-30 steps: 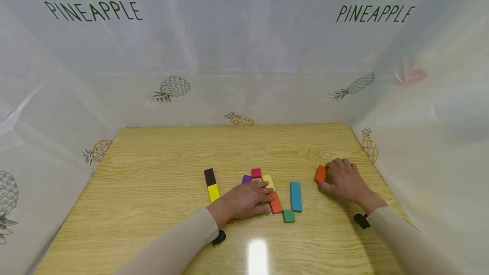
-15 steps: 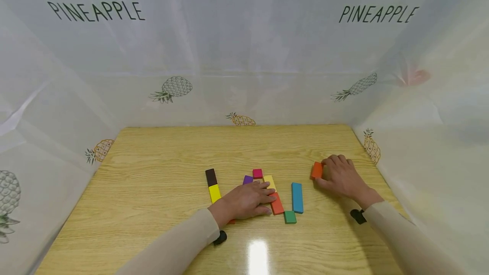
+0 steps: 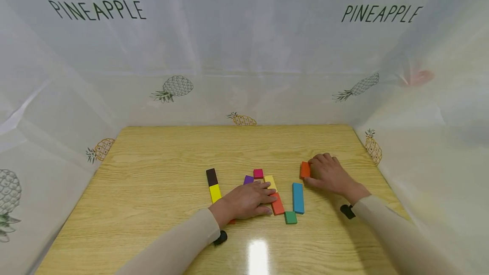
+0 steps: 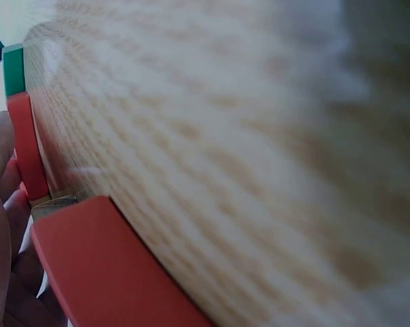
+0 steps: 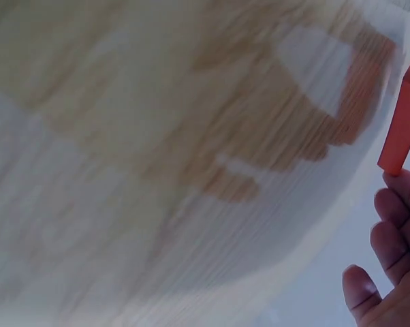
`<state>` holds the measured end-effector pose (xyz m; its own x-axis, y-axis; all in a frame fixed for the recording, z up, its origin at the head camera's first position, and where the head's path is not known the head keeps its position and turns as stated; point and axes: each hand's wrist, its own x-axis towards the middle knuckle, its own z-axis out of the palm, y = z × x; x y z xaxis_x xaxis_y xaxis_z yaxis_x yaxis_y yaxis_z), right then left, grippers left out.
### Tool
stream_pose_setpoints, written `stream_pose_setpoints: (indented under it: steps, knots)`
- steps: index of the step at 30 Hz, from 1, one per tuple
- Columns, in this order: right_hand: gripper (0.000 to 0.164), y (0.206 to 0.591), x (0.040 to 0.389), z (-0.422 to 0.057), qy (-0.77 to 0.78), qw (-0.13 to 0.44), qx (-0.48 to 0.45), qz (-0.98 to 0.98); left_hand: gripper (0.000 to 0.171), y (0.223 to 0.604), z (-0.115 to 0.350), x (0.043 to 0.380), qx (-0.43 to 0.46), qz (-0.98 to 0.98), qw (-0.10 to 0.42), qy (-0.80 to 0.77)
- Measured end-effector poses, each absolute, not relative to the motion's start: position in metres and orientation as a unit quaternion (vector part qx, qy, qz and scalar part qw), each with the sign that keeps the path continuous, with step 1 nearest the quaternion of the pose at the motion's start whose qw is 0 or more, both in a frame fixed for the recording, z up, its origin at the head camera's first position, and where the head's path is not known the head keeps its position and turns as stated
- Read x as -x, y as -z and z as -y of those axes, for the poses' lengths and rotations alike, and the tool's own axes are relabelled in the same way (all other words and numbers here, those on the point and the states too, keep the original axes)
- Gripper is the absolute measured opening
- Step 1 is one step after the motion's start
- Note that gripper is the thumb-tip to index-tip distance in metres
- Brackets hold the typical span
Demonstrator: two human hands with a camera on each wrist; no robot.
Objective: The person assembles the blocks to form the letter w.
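My right hand [image 3: 330, 175] pinches an orange block [image 3: 304, 170] by its ends between thumb and forefinger. In the right wrist view this block [image 5: 402, 126] is held above the table, with its reflection below. My left hand [image 3: 248, 200] lies with fingers extended over a cluster of blocks, its fingertips on a red block [image 3: 278, 205] and a pale yellow block [image 3: 269, 182]. Purple [image 3: 248, 179] and magenta [image 3: 258, 174] blocks show just beyond it. A green block [image 3: 290, 217] touches the red one's near corner. Part of the cluster is hidden under the left hand.
A long blue block [image 3: 298, 198] lies between the cluster and my right hand. Left of the cluster, a black block [image 3: 212, 177] and a yellow block [image 3: 215, 193] form a line; a red-orange block [image 3: 231, 222] peeks from under my left wrist. A printed plastic sheet [image 3: 244, 54] surrounds the wooden table [image 3: 160, 152].
My right hand has moved left with the orange block, coming closer to the blue block and the cluster. The left hand has stayed in place on the blocks.
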<state>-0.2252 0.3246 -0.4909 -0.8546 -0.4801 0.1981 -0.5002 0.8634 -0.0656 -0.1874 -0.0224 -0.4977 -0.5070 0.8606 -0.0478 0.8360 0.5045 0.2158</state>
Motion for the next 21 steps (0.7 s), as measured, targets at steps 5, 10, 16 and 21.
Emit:
stream_pose_setpoints:
  steps: [5,10,16,21]
  knots:
    - [0.055,0.49,0.23,-0.315,-0.06,0.062,-0.26,0.962,0.052,0.496,0.021,0.186,-0.49,-0.866,0.074,-0.073]
    - [0.057,0.491,0.233,-0.309,-0.056,0.048,-0.256,0.964,0.052,0.495,0.021,0.186,-0.491,-0.866,0.072,-0.067]
    - [0.052,0.492,0.233,-0.306,-0.067,0.055,-0.258,0.962,0.052,0.495,0.022,0.186,-0.491,-0.865,0.071,-0.074]
    - [0.042,0.494,0.233,-0.308,-0.067,0.063,-0.263,0.96,0.052,0.495,0.022,0.186,-0.494,-0.863,0.07,-0.077]
